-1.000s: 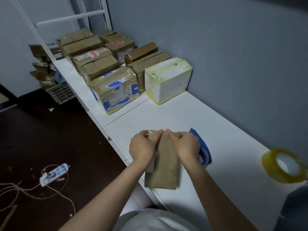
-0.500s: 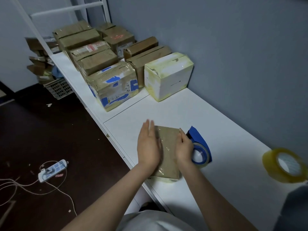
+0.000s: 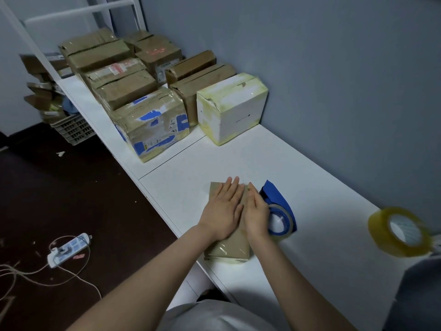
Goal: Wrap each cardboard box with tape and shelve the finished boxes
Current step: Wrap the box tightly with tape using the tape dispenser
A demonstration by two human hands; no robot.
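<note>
A small flat brown cardboard box (image 3: pixel 229 247), glossy with clear tape, lies on the white table (image 3: pixel 310 187) near its front edge. My left hand (image 3: pixel 223 211) presses flat on the box top with straight fingers. My right hand (image 3: pixel 256 215) lies against the box's right side, fingers straight along the edge. Right beside that hand sits a blue tape dispenser (image 3: pixel 279 211) with a roll in it. A yellowish roll of clear tape (image 3: pixel 401 231) stands at the table's right.
Several taped boxes stand in rows at the table's far end, among them a white box (image 3: pixel 232 108) and a blue-patched one (image 3: pixel 152 126). A white rack frame (image 3: pixel 78 10) rises behind. A power strip (image 3: pixel 69 249) with cables lies on the dark floor; a crate (image 3: pixel 71 130) holds more cardboard.
The box went from being held upright by its top edge to lying flat. Both hands moved onto it and now press it, the left sliding forward over the top.
</note>
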